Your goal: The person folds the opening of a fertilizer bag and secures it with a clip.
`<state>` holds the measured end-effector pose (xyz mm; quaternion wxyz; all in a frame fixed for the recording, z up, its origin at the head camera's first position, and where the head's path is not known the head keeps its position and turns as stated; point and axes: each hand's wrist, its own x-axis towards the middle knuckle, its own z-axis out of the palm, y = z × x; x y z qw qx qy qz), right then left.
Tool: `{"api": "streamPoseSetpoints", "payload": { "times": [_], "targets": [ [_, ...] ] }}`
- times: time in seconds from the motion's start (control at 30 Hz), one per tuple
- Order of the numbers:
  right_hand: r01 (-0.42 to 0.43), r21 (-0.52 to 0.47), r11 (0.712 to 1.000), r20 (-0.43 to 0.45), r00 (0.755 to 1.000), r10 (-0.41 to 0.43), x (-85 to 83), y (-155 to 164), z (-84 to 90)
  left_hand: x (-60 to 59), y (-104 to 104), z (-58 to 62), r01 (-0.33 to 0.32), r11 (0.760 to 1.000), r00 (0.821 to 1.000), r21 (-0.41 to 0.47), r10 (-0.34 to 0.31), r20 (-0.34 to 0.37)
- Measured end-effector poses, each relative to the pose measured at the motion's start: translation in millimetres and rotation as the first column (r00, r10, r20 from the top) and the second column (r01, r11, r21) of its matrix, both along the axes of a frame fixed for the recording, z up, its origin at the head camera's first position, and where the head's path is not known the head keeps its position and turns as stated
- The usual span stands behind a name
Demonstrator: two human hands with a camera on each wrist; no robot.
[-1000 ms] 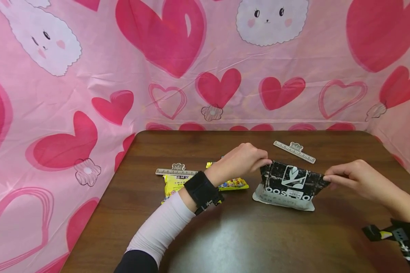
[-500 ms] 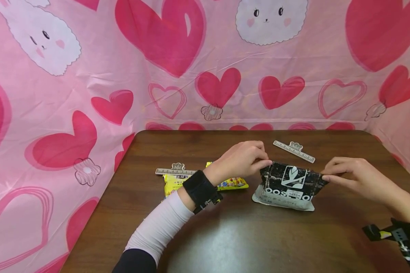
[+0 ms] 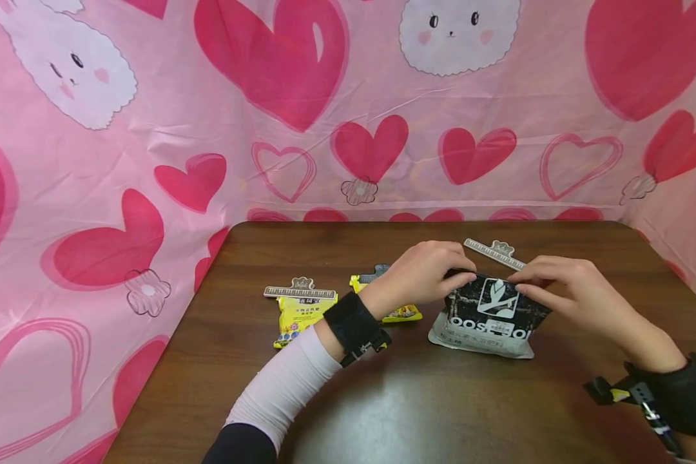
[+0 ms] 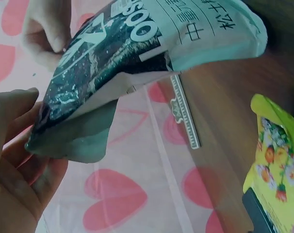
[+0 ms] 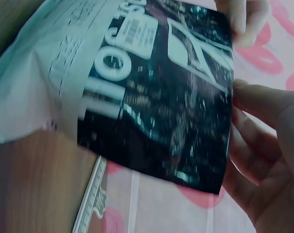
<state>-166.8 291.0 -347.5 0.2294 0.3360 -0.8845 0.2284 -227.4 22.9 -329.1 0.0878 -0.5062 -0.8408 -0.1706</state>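
Observation:
A black and pale grey-green bag with white lettering stands on the table, its black top part upright. Near its top left corner, my left hand pinches the edge between thumb and fingers. My right hand pinches the same top edge, right of the middle. In the left wrist view, the bag's side fold hangs open below the black face. The right wrist view has the black face flat, with a barcode sticker on it. Behind the bag lies a silver ruler-like clip, partly hidden by the right hand.
To the left, a yellow bag has a silver clip across its top. A second yellow bag with a dark clip is partly covered by my left forearm. A pink heart-patterned cloth hangs behind the table.
My right hand has shifted left from the bag's top right corner along the edge. The left hand has moved slightly right. The bag's base has stayed in place.

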Motion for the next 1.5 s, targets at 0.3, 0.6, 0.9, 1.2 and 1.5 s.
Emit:
{"api": "streamPoseSetpoints", "payload": {
  "times": [0.3,0.6,0.9,1.2,1.5],
  "targets": [
    [-0.036,-0.029,0.999,-0.038,0.999,0.035,-5.3,-18.2,-0.2,8.6,14.1,-0.6,-0.043,0.997,0.996,-0.057,0.039,-0.074],
    [-0.031,-0.041,0.999,-0.054,0.998,0.028,-3.6,-25.1,0.8,12.1,25.4,-2.5,-0.057,0.994,0.989,-0.088,0.045,-0.139],
    [0.043,-0.048,0.998,-0.043,0.998,-0.045,1.4,-30.4,-1.8,12.3,28.8,-3.8,-0.023,0.997,0.989,-0.067,0.013,-0.147],
    [0.028,-0.025,0.999,-0.085,0.996,-0.03,0.2,-29.1,-3.6,12.6,29.5,-6.5,0.02,0.999,0.986,-0.032,-0.025,-0.166],
    [0.06,-0.047,0.997,-0.032,0.998,-0.062,3.4,-21.9,-2.4,12.6,23.0,-10.8,0.007,1.0,0.996,-0.009,-0.008,-0.093]
  ]
}}
